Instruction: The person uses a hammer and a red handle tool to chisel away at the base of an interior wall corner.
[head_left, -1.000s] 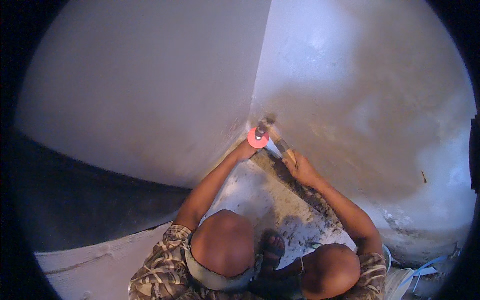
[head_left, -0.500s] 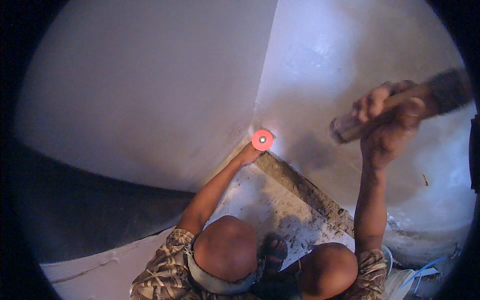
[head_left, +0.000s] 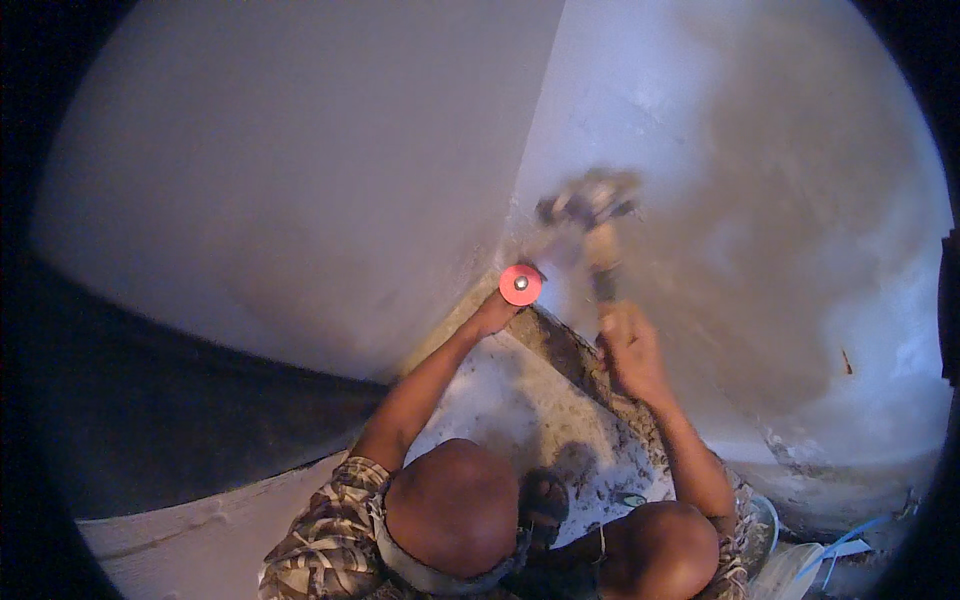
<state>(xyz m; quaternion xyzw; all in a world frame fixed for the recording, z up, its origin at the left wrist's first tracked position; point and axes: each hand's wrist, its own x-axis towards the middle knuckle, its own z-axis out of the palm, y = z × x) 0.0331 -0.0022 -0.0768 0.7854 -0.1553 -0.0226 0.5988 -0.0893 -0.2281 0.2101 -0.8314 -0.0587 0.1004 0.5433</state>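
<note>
My left hand is closed around a chisel with a round red hand guard, held low in the corner where the two walls meet. The guard's metal centre faces up; the chisel's shank and tip are hidden beneath it. My right hand grips the dark lower part of a hammer handle. Smeared by motion, the hammer head is above and slightly right of the chisel, apart from it.
Smooth grey walls rise to the left and right. A rough broken strip with loose rubble runs along the right wall's foot. Below are my knees and a sandalled foot. At lower right lie a blue cord and a pale container.
My right hand has swung the hammer left and down from the far right toward the chisel. My left hand and the chisel stay almost in place.
</note>
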